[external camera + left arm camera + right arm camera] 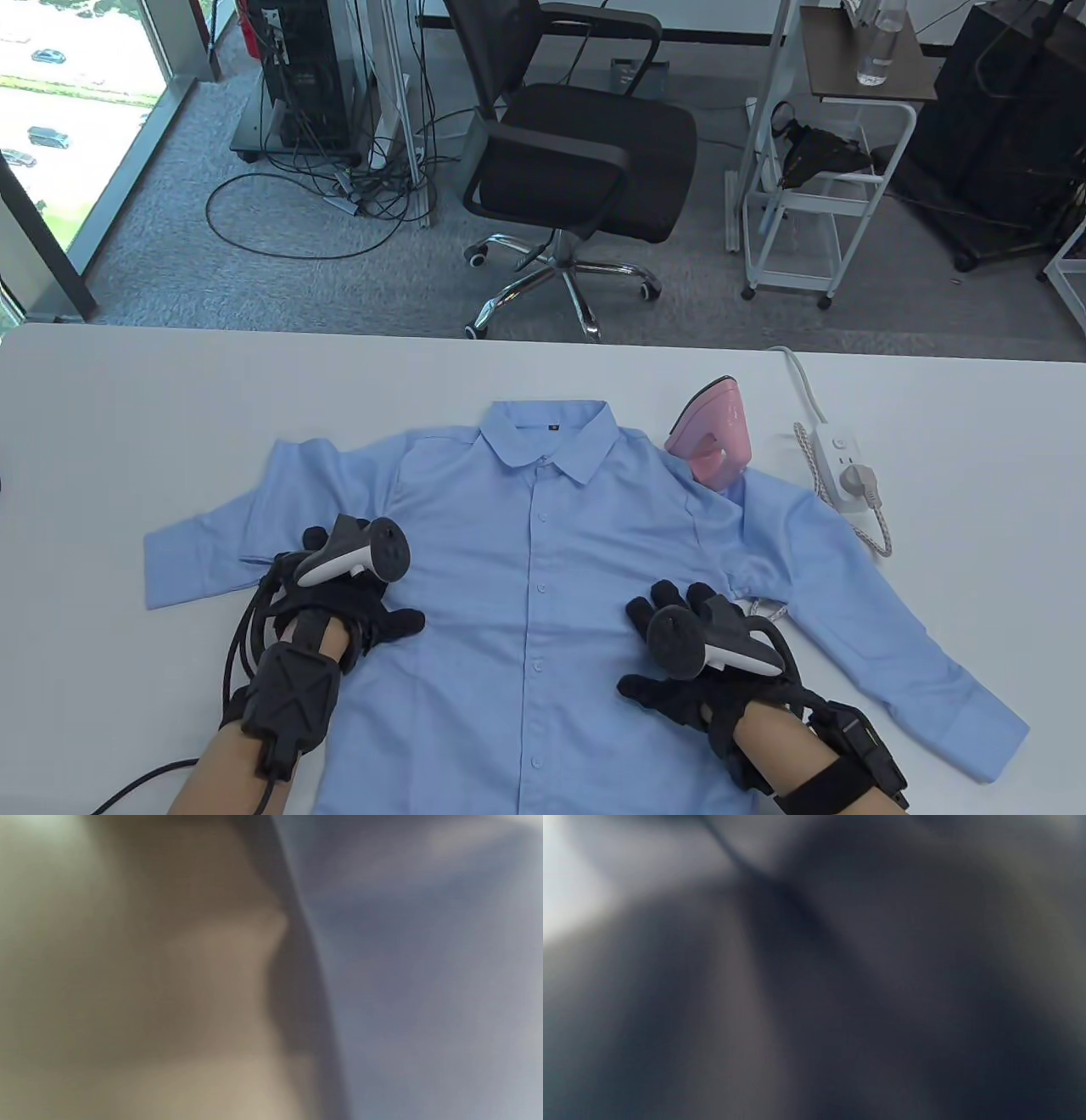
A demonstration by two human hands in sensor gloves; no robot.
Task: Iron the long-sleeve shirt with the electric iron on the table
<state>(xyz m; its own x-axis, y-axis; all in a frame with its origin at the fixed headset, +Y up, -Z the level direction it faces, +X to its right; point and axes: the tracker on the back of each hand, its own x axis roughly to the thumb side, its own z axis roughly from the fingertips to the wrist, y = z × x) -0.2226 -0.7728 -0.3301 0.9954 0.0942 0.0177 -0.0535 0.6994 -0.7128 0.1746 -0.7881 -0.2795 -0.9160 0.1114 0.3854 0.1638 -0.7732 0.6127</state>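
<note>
A light blue long-sleeve shirt (pixel 543 577) lies buttoned and face up on the white table (pixel 127 407), collar toward the far edge. A pink electric iron (pixel 715 435) stands upright by the shirt's right shoulder. My left hand (pixel 356 594) rests flat on the shirt's left chest near the sleeve. My right hand (pixel 679 628) rests flat on the right chest, fingers spread. Neither hand holds anything. The left wrist view shows only blurred blue cloth (pixel 424 984) beside the table; the right wrist view is a dark blur.
A white power strip (pixel 844 467) with the iron's braided cord (pixel 874 526) lies right of the iron. A black office chair (pixel 568 161) and a white cart (pixel 823 170) stand beyond the table's far edge.
</note>
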